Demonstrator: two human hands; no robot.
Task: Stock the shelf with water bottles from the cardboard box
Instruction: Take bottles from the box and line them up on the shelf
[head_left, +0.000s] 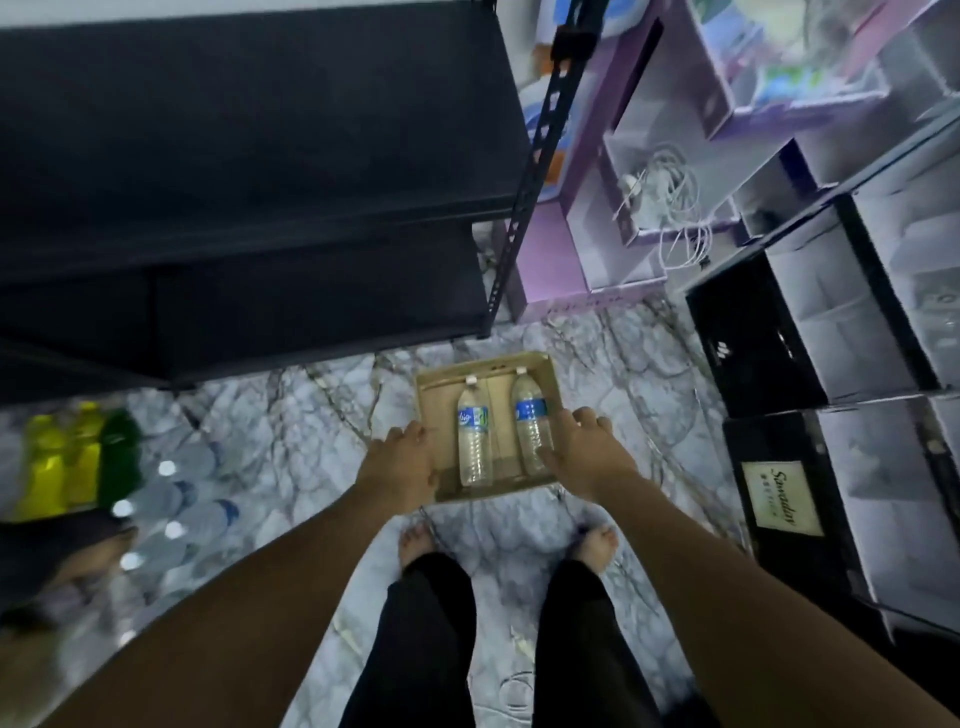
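Black shelf (260, 130): the boards you can see are bare. I'd judge stocking has barely started.
Cardboard box (488, 369): low in front of you, near the shelf. Can't tell whether it's lifted or on the floor.
Water bottles (474, 441): two lie side by side in the box, both still to shelve.
Left hand (402, 467): curled over the box's left wall, gripping it.
Right hand (582, 452): grips the box's right wall, thumb inside by a bottle.

Black shelf (249, 130), tan cardboard box (441, 376), blue-labelled clear water bottles (474, 441), grey-veined marble floor (322, 415)
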